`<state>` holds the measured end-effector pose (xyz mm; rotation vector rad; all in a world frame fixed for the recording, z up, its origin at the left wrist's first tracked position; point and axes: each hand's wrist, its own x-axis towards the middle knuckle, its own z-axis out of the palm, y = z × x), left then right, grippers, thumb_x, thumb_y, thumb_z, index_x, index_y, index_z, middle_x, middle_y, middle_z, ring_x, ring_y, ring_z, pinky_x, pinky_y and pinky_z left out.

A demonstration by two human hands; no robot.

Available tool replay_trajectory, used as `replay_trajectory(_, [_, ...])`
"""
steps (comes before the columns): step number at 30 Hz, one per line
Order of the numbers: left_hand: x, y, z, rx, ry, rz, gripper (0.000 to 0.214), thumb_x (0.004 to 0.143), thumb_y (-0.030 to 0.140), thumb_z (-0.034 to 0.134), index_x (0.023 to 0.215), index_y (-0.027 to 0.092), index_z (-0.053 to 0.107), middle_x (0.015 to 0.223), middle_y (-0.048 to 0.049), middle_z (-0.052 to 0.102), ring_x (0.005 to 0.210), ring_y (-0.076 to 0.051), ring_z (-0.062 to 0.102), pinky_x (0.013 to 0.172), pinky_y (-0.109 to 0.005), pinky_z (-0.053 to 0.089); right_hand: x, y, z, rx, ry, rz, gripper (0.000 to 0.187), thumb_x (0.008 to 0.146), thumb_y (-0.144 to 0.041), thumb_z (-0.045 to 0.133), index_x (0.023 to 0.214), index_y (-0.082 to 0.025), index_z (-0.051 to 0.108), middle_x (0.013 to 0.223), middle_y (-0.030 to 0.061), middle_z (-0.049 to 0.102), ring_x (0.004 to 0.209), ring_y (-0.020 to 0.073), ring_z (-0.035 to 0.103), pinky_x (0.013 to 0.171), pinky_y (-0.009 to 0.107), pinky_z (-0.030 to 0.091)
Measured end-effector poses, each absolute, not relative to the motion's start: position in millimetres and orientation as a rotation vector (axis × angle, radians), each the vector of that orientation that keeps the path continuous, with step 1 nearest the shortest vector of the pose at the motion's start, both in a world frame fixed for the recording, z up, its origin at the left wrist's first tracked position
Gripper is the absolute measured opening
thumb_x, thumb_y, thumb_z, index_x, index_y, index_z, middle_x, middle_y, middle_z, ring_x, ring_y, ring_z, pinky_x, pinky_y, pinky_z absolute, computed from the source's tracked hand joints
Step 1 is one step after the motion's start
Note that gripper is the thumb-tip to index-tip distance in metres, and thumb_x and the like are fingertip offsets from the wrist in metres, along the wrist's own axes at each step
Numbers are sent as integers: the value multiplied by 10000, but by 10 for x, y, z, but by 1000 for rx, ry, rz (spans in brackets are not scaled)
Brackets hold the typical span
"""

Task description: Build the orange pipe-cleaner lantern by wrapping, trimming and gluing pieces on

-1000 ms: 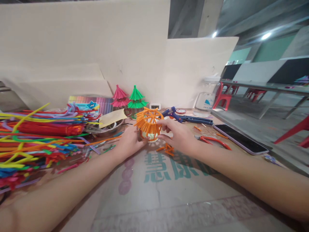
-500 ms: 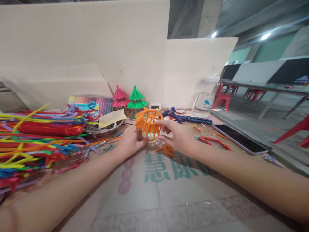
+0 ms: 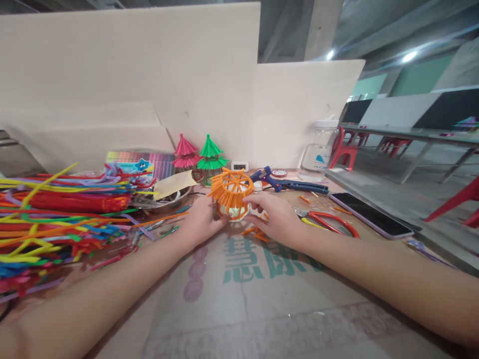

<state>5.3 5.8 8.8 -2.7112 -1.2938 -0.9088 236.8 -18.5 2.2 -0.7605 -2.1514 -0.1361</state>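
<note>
An orange pipe-cleaner basket (image 3: 231, 192), woven round a pale cup, stands on the cardboard-covered table (image 3: 262, 299). My left hand (image 3: 202, 219) grips its left side with curled fingers. On its right side my right hand (image 3: 275, 214) holds it, fingers closed around the lower edge. Short orange pipe-cleaner offcuts (image 3: 254, 232) lie just under my right hand.
A big heap of coloured pipe cleaners (image 3: 63, 214) fills the left. Pink (image 3: 184, 152) and green (image 3: 211, 152) pipe-cleaner trees stand at the back by the board wall. A blue glue gun (image 3: 288, 183), red-handled pliers (image 3: 329, 222), a phone (image 3: 370, 214) and a clear jar (image 3: 318, 149) lie right.
My right hand has dropped from the basket's upper rim to its lower right side. The view has shifted slightly; the basket and my left hand stay put.
</note>
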Motion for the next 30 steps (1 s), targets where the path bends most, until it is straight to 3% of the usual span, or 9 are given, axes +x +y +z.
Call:
replay_trajectory(3, [50, 71, 74, -2707, -1315, -906, 422, 824, 284, 602, 1230, 183, 554, 1187, -114, 649, 1134, -303, 595, 976, -441, 469, 2362, -217, 32, -789, -2119, -38, 318, 904, -326, 608, 1188, -203, 534, 912, 58, 650, 783, 191, 603, 743, 345, 497])
replay_trajectory(8, [38, 96, 58, -2728, -1277, -924, 436, 830, 291, 598, 1248, 178, 547, 1208, -115, 642, 1153, -303, 585, 991, -434, 460, 2336, -255, 62, -927, -2019, 232, 190, 913, -339, 578, 1002, -181, 634, 836, 45, 660, 738, 170, 589, 704, 313, 477])
replay_trajectory(13, [40, 84, 81, -2722, -1258, -909, 452, 840, 314, 594, 1269, 181, 539, 1240, -116, 627, 1177, -311, 568, 1000, -443, 455, 2305, -248, 91, -989, -1970, 412, 187, 898, -285, 578, 995, -175, 693, 933, 58, 730, 800, 178, 637, 713, 301, 478])
replay_trajectory(20, [39, 92, 69, -2707, -1262, -875, 450, 868, 357, 566, 1276, 168, 529, 1253, -132, 619, 1186, -318, 559, 1012, -469, 443, 2274, -260, 102, -964, -1941, 512, 152, 885, -265, 561, 826, -189, 678, 835, 30, 714, 773, 172, 619, 710, 285, 462])
replay_trajectory(25, [46, 98, 59, -2701, -1290, -933, 433, 854, 358, 585, 1243, 172, 546, 1233, -127, 631, 1178, -312, 570, 1017, -466, 448, 2301, -264, 94, -956, -2030, 448, 159, 901, -250, 513, 813, -182, 627, 781, 18, 659, 715, 145, 570, 664, 257, 420])
replay_trajectory(30, [51, 110, 46, -2690, -1395, -977, 395, 826, 346, 610, 1184, 181, 580, 1201, -112, 649, 1145, -303, 595, 1005, -459, 461, 2316, -328, 61, -831, -2350, 104, 230, 899, -221, 475, 678, -183, 529, 650, 4, 526, 639, 137, 461, 605, 270, 324])
